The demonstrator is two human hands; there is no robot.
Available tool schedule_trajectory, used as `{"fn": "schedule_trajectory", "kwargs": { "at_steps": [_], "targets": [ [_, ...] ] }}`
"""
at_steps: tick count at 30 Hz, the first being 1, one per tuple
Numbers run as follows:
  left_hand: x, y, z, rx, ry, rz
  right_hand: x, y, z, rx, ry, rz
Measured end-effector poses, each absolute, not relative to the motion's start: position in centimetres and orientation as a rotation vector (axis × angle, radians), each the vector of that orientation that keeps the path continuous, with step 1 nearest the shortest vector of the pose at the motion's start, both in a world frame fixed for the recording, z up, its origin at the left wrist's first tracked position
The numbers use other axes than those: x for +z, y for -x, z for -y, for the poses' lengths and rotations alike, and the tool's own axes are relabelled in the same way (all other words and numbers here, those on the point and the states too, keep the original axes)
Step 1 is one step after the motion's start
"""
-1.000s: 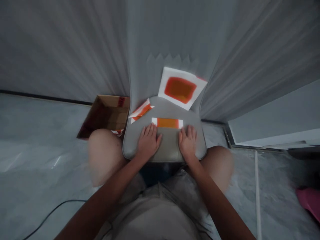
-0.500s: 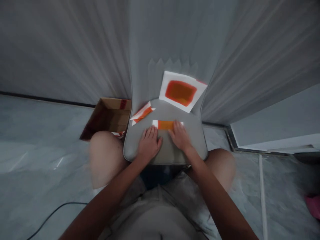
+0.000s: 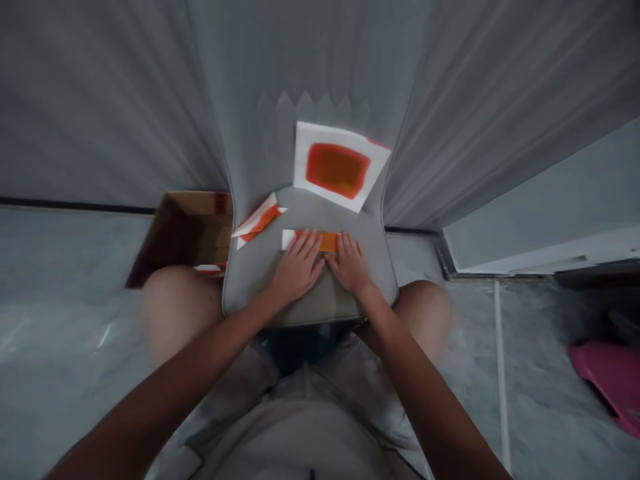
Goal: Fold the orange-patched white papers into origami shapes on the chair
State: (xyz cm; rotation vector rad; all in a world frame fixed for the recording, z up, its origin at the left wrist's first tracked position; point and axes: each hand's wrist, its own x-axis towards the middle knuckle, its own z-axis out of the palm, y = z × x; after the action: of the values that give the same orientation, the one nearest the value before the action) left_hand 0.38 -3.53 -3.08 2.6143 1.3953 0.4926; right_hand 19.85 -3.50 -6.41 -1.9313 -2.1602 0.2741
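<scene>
A folded strip of paper, orange with a white left end, lies flat on the grey chair seat. My left hand rests with outstretched fingers across its middle-left part. On its right end lie the fingers of my right hand, also stretched out, hiding that end. The two thumbs almost meet just below the strip. Behind it a white sheet with an orange-red painted rectangle leans against the chair's backrest. A folded orange-and-white paper piece lies at the seat's left edge.
An open cardboard box stands on the floor left of the chair, with some red-and-white paper low in it. Grey curtains hang behind. My knees flank the seat. A pink object is on the floor at the far right.
My left hand has slid from the strip's left end toward its middle, closer to the right hand. The whole view has shifted, so the chair appears further left.
</scene>
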Motion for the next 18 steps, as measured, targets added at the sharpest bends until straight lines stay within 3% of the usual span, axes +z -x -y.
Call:
{"fn": "schedule_trajectory", "kwargs": {
  "at_steps": [7, 18],
  "targets": [
    [-5.6, 0.9, 3.4, 0.513, -2.376, -1.809, -6.5, -20.1, 3.7, 0.339, 1.898, 2.117],
    [-5.7, 1.1, 4.1, 0.58, -2.334, -1.824, -7.2, -20.6, 0.1, 0.332, 1.639, 1.93]
  ]
}}
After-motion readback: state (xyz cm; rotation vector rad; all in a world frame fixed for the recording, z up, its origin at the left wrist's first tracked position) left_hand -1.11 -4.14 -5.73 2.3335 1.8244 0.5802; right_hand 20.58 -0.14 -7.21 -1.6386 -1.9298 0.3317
